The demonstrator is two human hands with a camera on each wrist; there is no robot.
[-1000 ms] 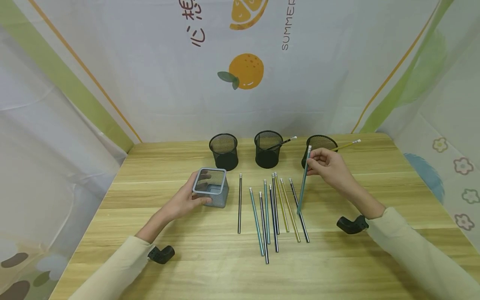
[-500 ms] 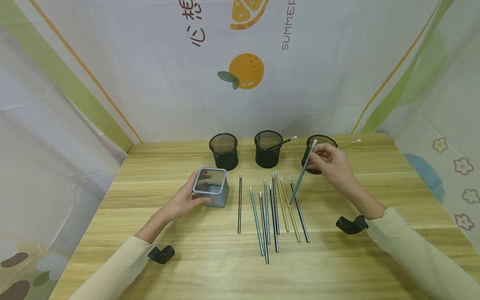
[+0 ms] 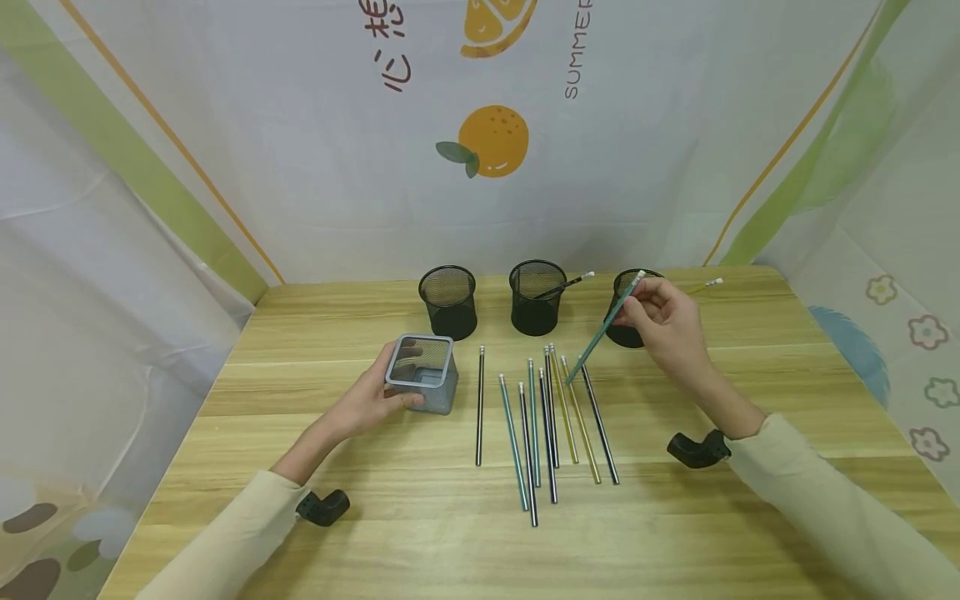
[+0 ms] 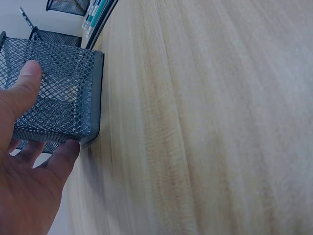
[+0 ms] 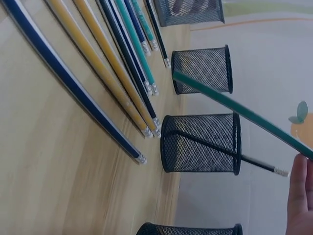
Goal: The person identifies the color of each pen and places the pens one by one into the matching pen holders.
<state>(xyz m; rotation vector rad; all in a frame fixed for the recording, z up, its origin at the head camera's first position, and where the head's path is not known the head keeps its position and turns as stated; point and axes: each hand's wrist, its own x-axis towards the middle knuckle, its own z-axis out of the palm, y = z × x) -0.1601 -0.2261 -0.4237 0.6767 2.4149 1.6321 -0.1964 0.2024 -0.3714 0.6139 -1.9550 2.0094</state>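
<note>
The green pencil (image 3: 603,332) lies between the thumb and fingers of your right hand (image 3: 671,331), caught close to its eraser end. From there it slants down and to the left, its lower end seen over the top of a yellow pencil (image 3: 582,429) in the head view. It crosses in front of the rightmost black mesh cup (image 3: 622,336). The gray mesh holder (image 3: 439,400) sits within your left hand (image 3: 366,407), upright on the wooden table (image 3: 360,533), just to the left of a black pencil (image 3: 480,408).

Your green pencil is slim and straight, with a pale eraser end pointing up and to the right. The gray holder is square, with a smooth lighter rim and see-through mesh walls.

Your right grip is narrow: thumb and fingertips pinch the pencil's shaft, leaving most of its length free below. Your left grip is wider, spanning the holder, with the thumb on its near wall and the other fingers showing through the mesh behind.
</note>
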